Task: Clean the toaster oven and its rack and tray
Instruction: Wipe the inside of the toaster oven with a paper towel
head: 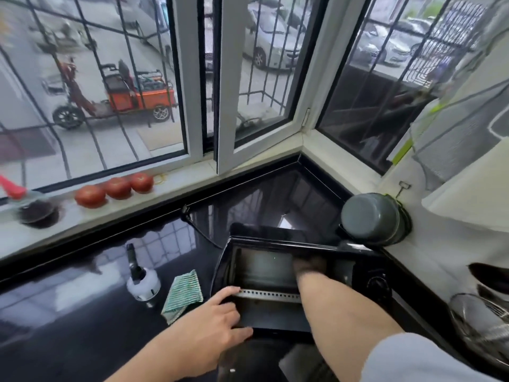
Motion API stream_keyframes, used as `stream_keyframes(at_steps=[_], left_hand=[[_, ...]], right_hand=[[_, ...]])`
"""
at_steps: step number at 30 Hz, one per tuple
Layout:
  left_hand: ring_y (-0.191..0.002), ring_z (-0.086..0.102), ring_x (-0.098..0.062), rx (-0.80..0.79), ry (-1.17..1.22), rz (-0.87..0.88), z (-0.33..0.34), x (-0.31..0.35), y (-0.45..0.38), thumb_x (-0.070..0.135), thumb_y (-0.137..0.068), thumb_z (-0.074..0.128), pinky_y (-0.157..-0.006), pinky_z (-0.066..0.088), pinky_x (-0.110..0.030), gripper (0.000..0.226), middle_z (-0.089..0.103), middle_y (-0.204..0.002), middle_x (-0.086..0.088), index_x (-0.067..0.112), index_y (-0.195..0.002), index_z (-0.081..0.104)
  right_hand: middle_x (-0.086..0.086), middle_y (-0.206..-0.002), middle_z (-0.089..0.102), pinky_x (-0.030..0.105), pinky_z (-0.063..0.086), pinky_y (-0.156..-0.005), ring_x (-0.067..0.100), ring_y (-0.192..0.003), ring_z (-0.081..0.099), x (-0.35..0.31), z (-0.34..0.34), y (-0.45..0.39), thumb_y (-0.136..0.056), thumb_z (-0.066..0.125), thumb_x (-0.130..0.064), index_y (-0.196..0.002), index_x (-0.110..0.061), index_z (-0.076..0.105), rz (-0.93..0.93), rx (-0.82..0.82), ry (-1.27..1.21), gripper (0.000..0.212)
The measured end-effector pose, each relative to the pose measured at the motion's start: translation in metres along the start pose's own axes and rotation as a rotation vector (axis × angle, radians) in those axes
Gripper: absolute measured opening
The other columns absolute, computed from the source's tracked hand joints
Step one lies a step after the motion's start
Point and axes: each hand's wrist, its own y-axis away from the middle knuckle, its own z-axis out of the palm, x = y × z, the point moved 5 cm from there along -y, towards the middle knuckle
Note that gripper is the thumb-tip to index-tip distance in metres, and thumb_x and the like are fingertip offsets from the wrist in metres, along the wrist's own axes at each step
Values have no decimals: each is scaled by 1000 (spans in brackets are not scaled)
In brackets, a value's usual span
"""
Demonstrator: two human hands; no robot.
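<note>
Glossy black stone is forming the worktop (82, 312) of a corner kitchen, running under barred windows that are looking out on a street with parked cars and an orange cargo tricycle. Toward the right corner the toaster oven (275, 260) is sitting with its door (275, 323) hanging open toward the person, and the control knob (376, 282) is showing on its right front. The left hand (212, 323) is resting at the oven's front left corner, fingers (230, 291) loosely spread and fairly straight, the index tip touching the left end of the perforated metal strip (270, 295) at the cavity mouth while the thumb is lying along the door's near edge. The right hand (309, 266) is reaching deep inside the cavity, forearm crossing the door from the lower right; shadow is swallowing it, so whether its fingers are curled round anything cannot be made out. Rack and tray are not showing clearly in the dark interior. Just left of the oven a green striped cloth (183, 296) is lying folded, and beside it a white spray bottle (141, 279) is lying tipped over. Three tomatoes (115, 188) are lining the sill, a grey pot (371, 216) is hanging on the right wall, and a wire strainer (482, 323) is being cut off at the right edge.
</note>
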Motion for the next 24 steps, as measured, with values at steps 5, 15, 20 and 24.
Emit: stream_keyframes(at_steps=[5, 15, 20, 24], left_hand=[[-86, 60, -18, 53, -152, -8, -1, -4, -2, 9, -85, 42, -124, 16, -59, 55, 58, -81, 4, 20, -134, 62], [-101, 65, -10, 14, -12, -56, -4, -27, -18, 8, -77, 62, -126, 5, -56, 65, 70, -105, 8, 24, -139, 60], [-110, 63, -19, -59, 33, -134, -19, -38, -22, 12, -85, 33, -125, -19, -45, 68, 69, -114, 1, 23, -151, 51], [-118, 58, -20, -110, 85, -171, -28, -38, -25, 10, -89, 37, -125, -20, -43, 68, 67, -121, -1, 25, -154, 46]], right_hand=[[6, -67, 66, 28, 56, -77, 13, -70, 59, 4, 10, 46, -37, 78, 11, -82, -15, 58, 106, -3, -30, 55], [15, -56, 65, 29, 56, -44, 25, -48, 66, 99, 42, 86, -97, 34, 14, -84, -11, 50, 401, -89, 514, 33], [20, -77, 59, 36, 53, -92, 28, -73, 58, 61, 40, 70, -84, 31, 26, -87, -10, 46, 184, 13, 374, 39], [6, -67, 52, 20, 47, -62, 17, -61, 52, -2, 37, 47, -69, 38, 16, -74, -9, 42, 44, 206, 391, 27]])
